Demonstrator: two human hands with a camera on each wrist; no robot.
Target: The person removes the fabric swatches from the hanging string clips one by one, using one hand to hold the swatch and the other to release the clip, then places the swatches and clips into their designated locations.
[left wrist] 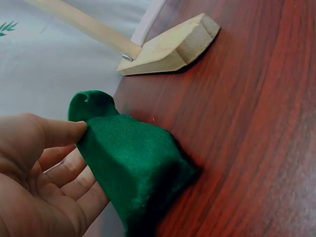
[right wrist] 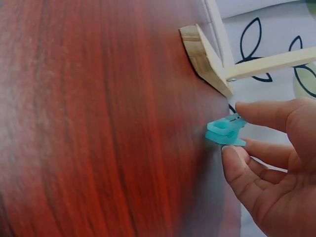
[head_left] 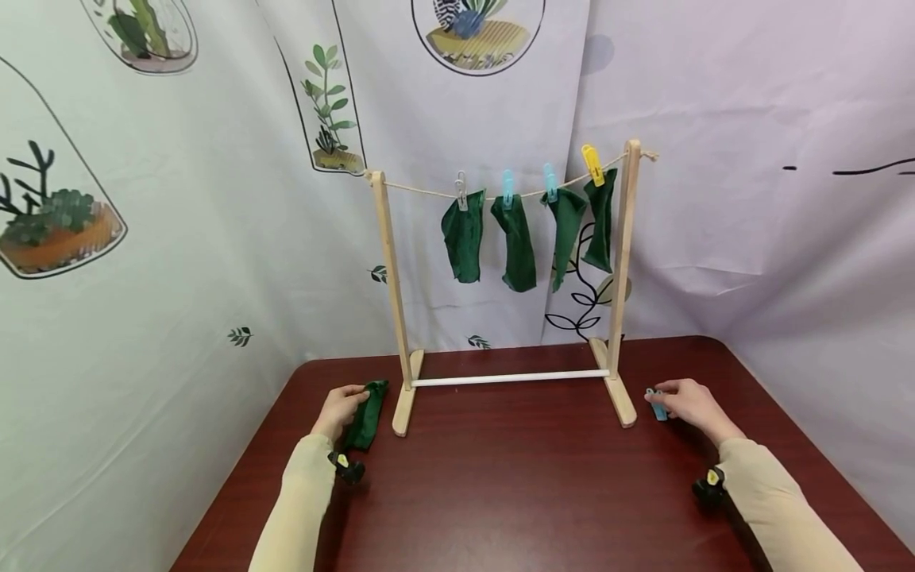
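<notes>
My left hand point(head_left: 341, 410) pinches the upper end of a small green cloth point(left wrist: 126, 148) between thumb and fingers. The cloth's lower part hangs down close to the table, left of a wooden drying stand point(head_left: 391, 278). On the other side of the stand, my right hand point(head_left: 688, 403) holds a light blue clothespin point(right wrist: 226, 131) between thumb and fingertips, just above the table. Several green cloths point(head_left: 465, 238) hang from the stand's string point(head_left: 422, 191). Clipped over them are a pale grey clothespin point(head_left: 461, 191), two light blue clothespins point(head_left: 508, 189) and a yellow clothespin point(head_left: 592, 165).
The stand's feet point(head_left: 620, 401) rest on a dark red-brown table point(head_left: 500, 477), joined by a white bar point(head_left: 507, 379). A white curtain point(head_left: 679, 238) printed with plants hangs close behind the table and along both sides.
</notes>
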